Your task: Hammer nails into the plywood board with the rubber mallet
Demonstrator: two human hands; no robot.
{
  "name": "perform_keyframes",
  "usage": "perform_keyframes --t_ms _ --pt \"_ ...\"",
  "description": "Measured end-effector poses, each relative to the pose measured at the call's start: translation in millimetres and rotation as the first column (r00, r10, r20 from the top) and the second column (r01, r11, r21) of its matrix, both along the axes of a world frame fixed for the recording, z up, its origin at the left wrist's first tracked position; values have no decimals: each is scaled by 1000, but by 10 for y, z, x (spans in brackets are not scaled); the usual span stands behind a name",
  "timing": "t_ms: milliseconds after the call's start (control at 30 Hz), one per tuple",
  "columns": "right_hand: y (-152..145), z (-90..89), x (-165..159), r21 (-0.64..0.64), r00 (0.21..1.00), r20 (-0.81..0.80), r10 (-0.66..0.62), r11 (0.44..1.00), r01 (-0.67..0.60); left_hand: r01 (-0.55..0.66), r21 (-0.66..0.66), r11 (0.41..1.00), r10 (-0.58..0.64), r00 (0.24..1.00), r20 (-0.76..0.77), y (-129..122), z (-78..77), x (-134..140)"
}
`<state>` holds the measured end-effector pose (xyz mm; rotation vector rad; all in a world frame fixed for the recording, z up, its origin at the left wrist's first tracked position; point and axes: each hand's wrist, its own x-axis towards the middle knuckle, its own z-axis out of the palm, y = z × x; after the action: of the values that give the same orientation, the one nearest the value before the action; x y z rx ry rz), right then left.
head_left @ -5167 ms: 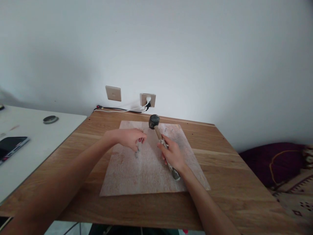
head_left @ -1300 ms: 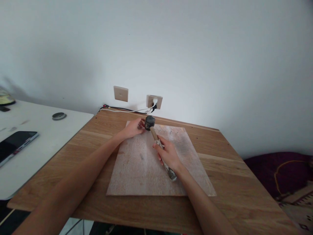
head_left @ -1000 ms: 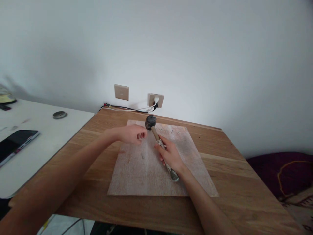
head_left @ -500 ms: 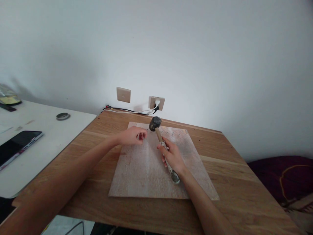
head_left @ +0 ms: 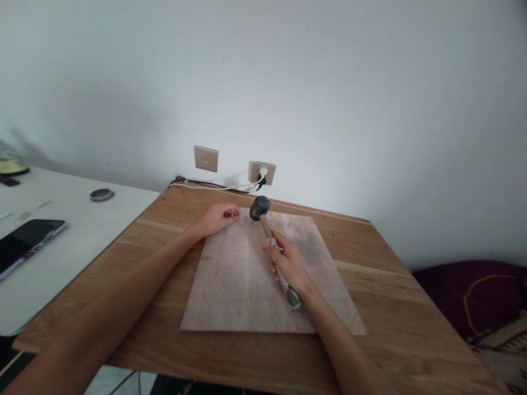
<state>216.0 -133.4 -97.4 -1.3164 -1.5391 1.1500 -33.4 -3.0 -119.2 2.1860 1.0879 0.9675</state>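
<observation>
Since half a second ago, the left hand (head_left: 219, 218) has shifted outward and farther off, to the far left corner of the board (head_left: 242, 291), while the mallet (head_left: 260, 208) has kept nearly the same slant in the right hand (head_left: 289, 264). A small grey piece that lay on the board, nearer the person than the left fingers, a second ago has left that spot. The left fingers are curled in; whether they pinch anything, I cannot tell. The right fingers are clamped round the handle, bare wood above them and flaking, pale-speckled below. Beyond them sits the stubby, rounded black head, right of the left fingers. Farther right stand thin nails (head_left: 289, 225), blurred. The board is flat, pinkish and scuffed; the desk (head_left: 395, 312) beneath is brown-grained wood.
</observation>
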Motion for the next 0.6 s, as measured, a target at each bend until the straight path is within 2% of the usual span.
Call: perform_keyframes --t_ms 333,433,600 --pt "-41 12 -82 3 1000 25 9 1000 -9 -2 29 1000 3 1000 -27 -31 -8 27" --pt "-43 11 -131 0 998 43 36 999 -36 -52 15 999 52 999 6 -33 -14 31" --pt "5 11 -236 19 995 69 78 997 -79 -60 -35 998 63 995 83 2 -62 3"
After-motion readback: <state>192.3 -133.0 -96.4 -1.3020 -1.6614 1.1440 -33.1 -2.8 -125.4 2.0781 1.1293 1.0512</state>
